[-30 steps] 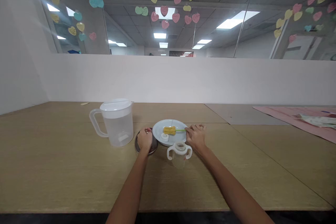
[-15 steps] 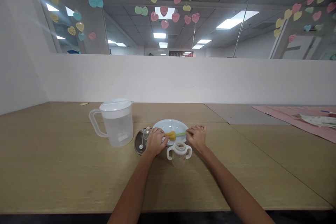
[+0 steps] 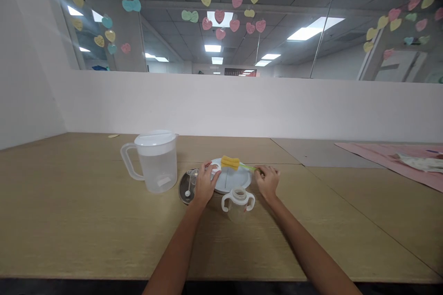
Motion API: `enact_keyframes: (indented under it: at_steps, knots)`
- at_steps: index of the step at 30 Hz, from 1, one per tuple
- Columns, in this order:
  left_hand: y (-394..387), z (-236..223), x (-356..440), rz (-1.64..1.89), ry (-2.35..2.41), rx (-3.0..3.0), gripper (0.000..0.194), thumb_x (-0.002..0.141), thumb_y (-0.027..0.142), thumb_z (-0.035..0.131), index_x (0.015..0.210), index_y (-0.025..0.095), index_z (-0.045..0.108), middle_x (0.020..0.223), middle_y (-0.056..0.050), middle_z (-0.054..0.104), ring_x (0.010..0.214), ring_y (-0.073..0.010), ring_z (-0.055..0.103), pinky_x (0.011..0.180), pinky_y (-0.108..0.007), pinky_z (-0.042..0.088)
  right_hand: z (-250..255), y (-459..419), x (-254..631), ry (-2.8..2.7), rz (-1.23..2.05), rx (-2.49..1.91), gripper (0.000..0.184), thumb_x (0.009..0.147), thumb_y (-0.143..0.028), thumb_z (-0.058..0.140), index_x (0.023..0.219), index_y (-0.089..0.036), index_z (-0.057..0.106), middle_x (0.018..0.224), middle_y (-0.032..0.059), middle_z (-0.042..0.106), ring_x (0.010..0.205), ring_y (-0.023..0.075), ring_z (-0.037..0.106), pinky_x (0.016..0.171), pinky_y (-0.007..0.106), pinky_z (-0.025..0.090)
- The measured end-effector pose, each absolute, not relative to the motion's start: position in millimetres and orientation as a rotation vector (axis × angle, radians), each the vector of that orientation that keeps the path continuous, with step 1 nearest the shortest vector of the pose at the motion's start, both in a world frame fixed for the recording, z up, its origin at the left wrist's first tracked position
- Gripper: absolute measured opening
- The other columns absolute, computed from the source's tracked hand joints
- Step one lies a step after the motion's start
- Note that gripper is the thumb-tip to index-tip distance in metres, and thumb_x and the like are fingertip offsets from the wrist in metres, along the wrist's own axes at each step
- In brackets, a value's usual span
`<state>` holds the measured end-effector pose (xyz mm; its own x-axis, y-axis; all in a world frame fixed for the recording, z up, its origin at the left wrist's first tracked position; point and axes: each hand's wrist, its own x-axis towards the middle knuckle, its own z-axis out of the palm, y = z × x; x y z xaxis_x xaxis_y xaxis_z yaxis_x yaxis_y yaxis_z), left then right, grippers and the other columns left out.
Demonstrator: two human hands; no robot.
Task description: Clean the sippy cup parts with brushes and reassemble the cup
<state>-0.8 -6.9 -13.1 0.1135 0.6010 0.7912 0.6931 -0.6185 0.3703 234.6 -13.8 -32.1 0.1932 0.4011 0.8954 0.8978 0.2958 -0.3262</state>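
Note:
My right hand (image 3: pixel 268 180) is closed around the thin green handle of a bottle brush with a yellow sponge head (image 3: pixel 230 162). The sponge head points left, above the far part of a white divided plate (image 3: pixel 238 179). My left hand (image 3: pixel 205 183) pinches a small white ring-shaped piece (image 3: pixel 216 166), perhaps a bottle collar, at the plate's left edge and close to the sponge. Nearer to me, between my forearms, an uncapped clear baby bottle with two white handles (image 3: pixel 238 199) stands upright, touched by neither hand.
A dark round metal tray (image 3: pixel 183 188) with small clear and white bottle parts lies left of my left hand. Behind it stands a lidded plastic jug (image 3: pixel 159 168). A pink cloth (image 3: pixel 374 154) lies at the far right of the wooden table (image 3: pixel 104 221).
The yellow sponge has risen from low over the plate to its far part. My left hand has lifted slightly, showing the white ring more clearly. My right hand has shifted slightly right.

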Motion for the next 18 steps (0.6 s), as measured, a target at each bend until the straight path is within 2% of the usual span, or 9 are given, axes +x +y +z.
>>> enact_keyframes:
  at_steps: [4, 7, 11, 16, 18]
  knots:
    - [-8, -12, 0, -1.673, -1.367, -2.294, 0.026, 0.08, 0.028, 0.061, 0.104, 0.02, 0.053, 0.101, -0.006, 0.062, 0.097, -0.0202, 0.059, 0.086, -0.033, 0.046, -28, -19, 231, -1.571, -0.569, -1.106, 0.018, 0.08, -0.019, 0.046, 0.077, -0.018, 0.064, 0.07, 0.0021, 0.063, 0.068, 0.0166, 0.052, 0.071, 0.031, 0.03]
    - [-8, -12, 1, -1.752, -1.386, -2.28, 0.034, 0.077, 0.029, 0.065, 0.107, 0.019, 0.051, 0.102, -0.007, 0.063, 0.097, -0.0204, 0.06, 0.085, -0.033, 0.047, -25, -21, 227, -1.607, -0.681, -1.081, 0.017, 0.082, -0.019, 0.047, 0.08, -0.018, 0.064, 0.069, 0.0024, 0.061, 0.068, 0.0165, 0.051, 0.069, 0.031, 0.03]
    - [-8, -14, 2, -1.821, -1.381, -2.286, 0.038, 0.077, 0.029, 0.064, 0.11, 0.019, 0.048, 0.106, -0.008, 0.063, 0.101, -0.0202, 0.061, 0.086, -0.032, 0.048, -23, -24, 226, -1.565, -0.776, -1.09, 0.017, 0.085, -0.018, 0.047, 0.083, -0.018, 0.064, 0.072, 0.0036, 0.061, 0.068, 0.0169, 0.049, 0.068, 0.031, 0.029]
    - [-10, -14, 2, -1.737, -1.415, -2.302, 0.04, 0.076, 0.018, 0.062, 0.113, 0.018, 0.046, 0.11, -0.009, 0.061, 0.105, -0.0209, 0.059, 0.089, -0.035, 0.046, -24, -29, 224, -1.672, -0.752, -0.991, 0.017, 0.085, -0.019, 0.046, 0.085, -0.018, 0.063, 0.075, 0.0043, 0.062, 0.069, 0.0171, 0.05, 0.069, 0.031, 0.03]
    - [-10, -14, 2, -1.724, -1.4, -2.313, 0.04, 0.077, 0.02, 0.061, 0.115, 0.019, 0.046, 0.111, -0.01, 0.06, 0.106, -0.0217, 0.058, 0.09, -0.036, 0.045, -25, -29, 223, -1.694, -0.74, -1.049, 0.019, 0.086, -0.019, 0.044, 0.087, -0.018, 0.063, 0.077, 0.0052, 0.062, 0.071, 0.0177, 0.05, 0.07, 0.032, 0.03]
